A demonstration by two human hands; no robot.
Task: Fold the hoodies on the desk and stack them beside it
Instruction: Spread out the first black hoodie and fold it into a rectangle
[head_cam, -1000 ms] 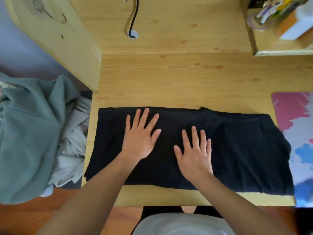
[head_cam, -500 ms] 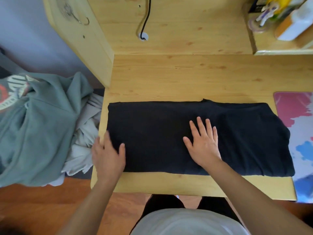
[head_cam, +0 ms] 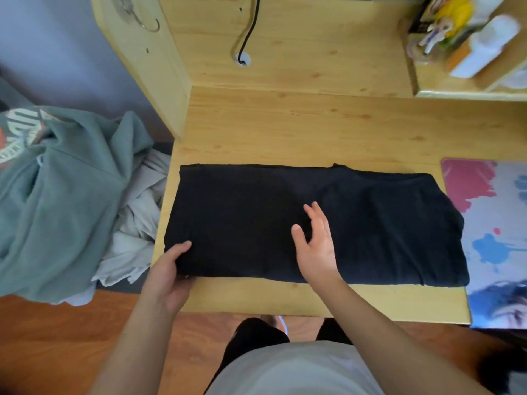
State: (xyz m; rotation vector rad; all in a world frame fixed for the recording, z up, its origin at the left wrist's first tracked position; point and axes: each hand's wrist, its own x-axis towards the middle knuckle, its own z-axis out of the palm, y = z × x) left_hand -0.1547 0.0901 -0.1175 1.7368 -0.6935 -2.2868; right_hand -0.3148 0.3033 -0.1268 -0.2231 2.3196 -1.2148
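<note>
The black hoodie (head_cam: 313, 223), folded into a long band, lies flat across the near half of the wooden surface (head_cam: 285, 124). The left hand (head_cam: 168, 276) grips its corner at 7 o'clock, thumb on top, fingers curled under the edge. The right hand (head_cam: 315, 243) sits at the band's middle, fingers straight and relaxed, tilted on edge. At 9 o'clock, off the surface, a green hoodie (head_cam: 57, 201) is heaped over pale grey cloth (head_cam: 137, 223).

Head cam; looks down, near desk (head_cam: 285, 124)
</note>
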